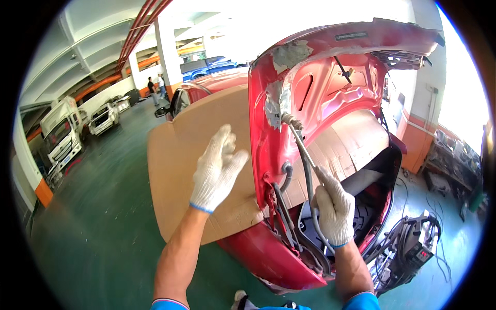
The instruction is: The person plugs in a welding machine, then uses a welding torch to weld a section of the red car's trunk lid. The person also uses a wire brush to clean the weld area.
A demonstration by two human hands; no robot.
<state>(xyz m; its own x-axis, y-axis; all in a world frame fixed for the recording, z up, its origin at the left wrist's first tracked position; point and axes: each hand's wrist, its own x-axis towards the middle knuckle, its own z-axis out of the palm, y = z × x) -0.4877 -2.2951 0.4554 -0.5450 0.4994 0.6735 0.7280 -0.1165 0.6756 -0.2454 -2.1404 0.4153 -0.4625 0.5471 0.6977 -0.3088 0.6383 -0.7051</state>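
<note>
My right hand (335,209), in a white knitted glove, is closed around a slim metal rod tool (306,150). A thick grey cable (308,178) hangs along the tool and passes down by my wrist. The tool's far end meets a brass-coloured, ridged fitting (293,122) at the edge of the raised red trunk lid (261,139); I cannot tell whether they are joined. Bare grey patches (274,101) show on the lid near there. My left hand (219,168), also gloved, is raised with fingers stretched out, holding nothing, in front of a large cardboard sheet (178,170).
Another cardboard piece (356,137) covers the opening below the lid. A machine with a red display (413,253) and loose cables stands on the green floor at the lower right. A cluttered rack (454,160) is at the right. Vehicles and two people are far left.
</note>
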